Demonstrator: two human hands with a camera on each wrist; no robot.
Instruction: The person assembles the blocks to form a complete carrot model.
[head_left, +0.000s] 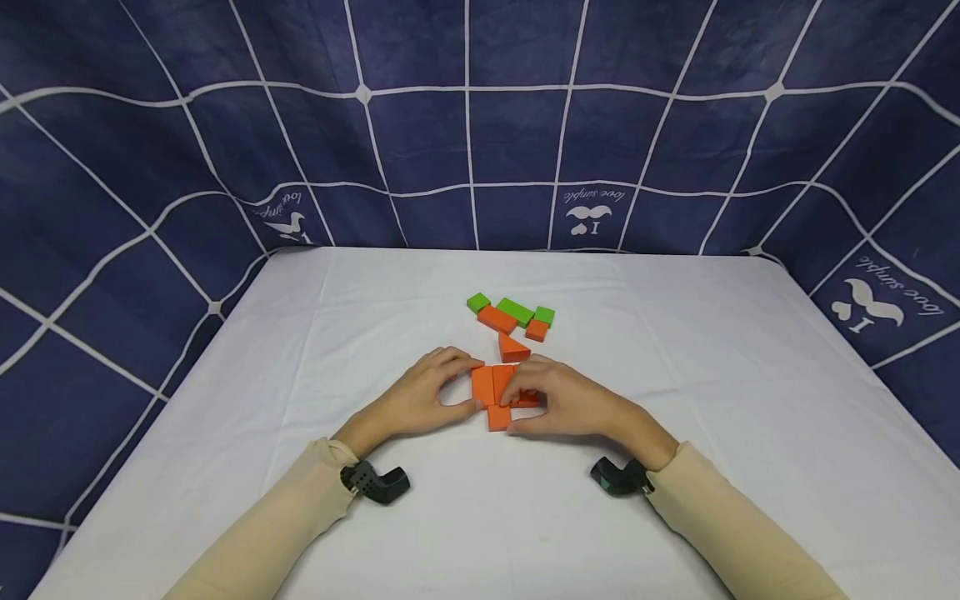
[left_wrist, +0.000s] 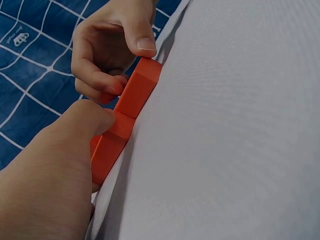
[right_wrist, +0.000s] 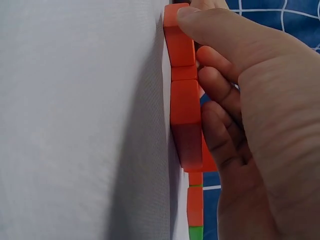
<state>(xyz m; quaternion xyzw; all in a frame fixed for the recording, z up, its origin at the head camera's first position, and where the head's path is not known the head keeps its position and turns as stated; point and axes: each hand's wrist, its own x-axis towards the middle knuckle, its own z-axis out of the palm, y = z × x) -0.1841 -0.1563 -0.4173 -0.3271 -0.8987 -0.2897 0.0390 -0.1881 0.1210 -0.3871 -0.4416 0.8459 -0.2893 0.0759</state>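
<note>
On the white cloth, several orange blocks lie close together between the two hands. My left hand (head_left: 420, 396) holds the upright-lying orange block (head_left: 482, 386) at the cluster's left side, forefinger at its far corner and thumb at its near corner. Below the cluster sits a small orange block (head_left: 498, 419), which my right hand (head_left: 573, 402) pinches between thumb and forefinger. The right thumb (right_wrist: 215, 25) lies against that block's end in the right wrist view. Under the right fingers, more orange blocks (head_left: 528, 401) are partly hidden.
Just beyond the cluster lies an orange triangular block (head_left: 513, 350). Farther back are a long green block (head_left: 515, 312), a long orange block (head_left: 497, 320), two small green blocks (head_left: 477, 302) and a small orange block (head_left: 536, 331). A dark blue checked cloth (head_left: 510, 133) hangs around the table.
</note>
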